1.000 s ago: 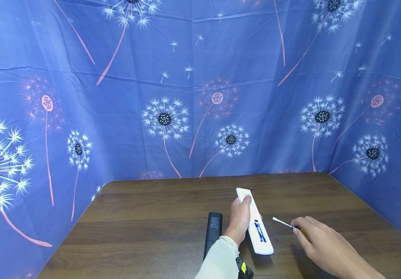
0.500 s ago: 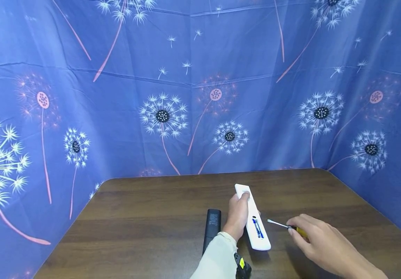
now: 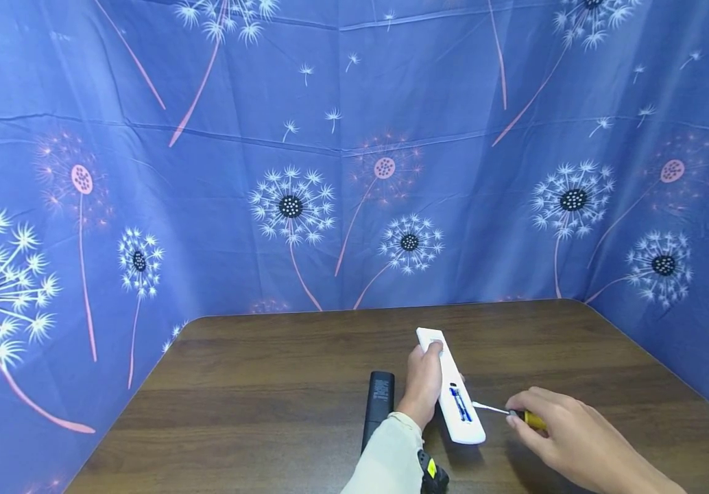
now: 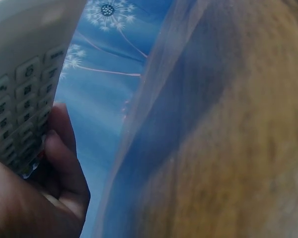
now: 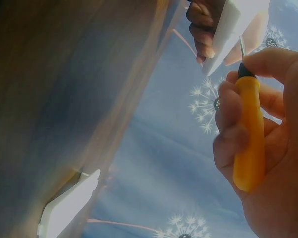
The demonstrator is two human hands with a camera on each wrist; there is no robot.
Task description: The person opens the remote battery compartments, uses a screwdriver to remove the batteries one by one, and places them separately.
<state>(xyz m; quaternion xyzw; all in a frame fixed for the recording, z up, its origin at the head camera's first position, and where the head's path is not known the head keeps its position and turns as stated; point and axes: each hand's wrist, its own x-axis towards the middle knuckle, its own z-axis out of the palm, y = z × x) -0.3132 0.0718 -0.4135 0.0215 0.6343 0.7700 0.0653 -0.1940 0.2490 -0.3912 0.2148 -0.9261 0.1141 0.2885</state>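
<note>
In the head view my left hand (image 3: 421, 384) grips a white remote control (image 3: 450, 367), back side up, thumb lying across its upper back. An open compartment near its lower end shows blue batteries (image 3: 460, 403). The left wrist view shows the keypad side of the remote (image 4: 27, 89) with fingers curled round it. My right hand (image 3: 577, 439) holds a screwdriver (image 5: 249, 134) by its yellow handle, thumb near the black collar. The screwdriver's tip is at the right edge of the remote in the head view; whether they touch I cannot tell.
A black remote control (image 3: 380, 398) lies on the brown wooden table (image 3: 268, 384), left of my left forearm. A white flat object (image 5: 69, 206) rests on the table in the right wrist view. Blue dandelion-printed cloth (image 3: 330, 171) hangs round the table's back and sides.
The screwdriver's tip has moved left and slightly down, up to the white remote's right edge. The left hand and the remote stay nearly in place.
</note>
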